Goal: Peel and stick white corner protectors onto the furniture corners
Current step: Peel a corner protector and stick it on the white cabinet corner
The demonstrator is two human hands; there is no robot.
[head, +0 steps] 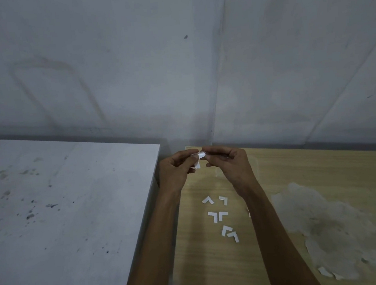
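Both hands are raised together above the far end of the wooden table (312, 176). My left hand (175, 168) and my right hand (230, 163) pinch one small white corner protector (199, 159) between their fingertips; part of it hangs down below my left fingers. Several more white L-shaped corner protectors (221, 217) lie loose on the wood between my forearms. The grey cabinet (62, 211) stands on the left, its far right corner (158, 146) just left of my left hand.
A grey wall rises behind both pieces of furniture. The wooden table's surface has a large worn, peeling patch (333, 227) on the right, with torn white scraps (325, 271) near its front. The cabinet top is stained with dark specks.
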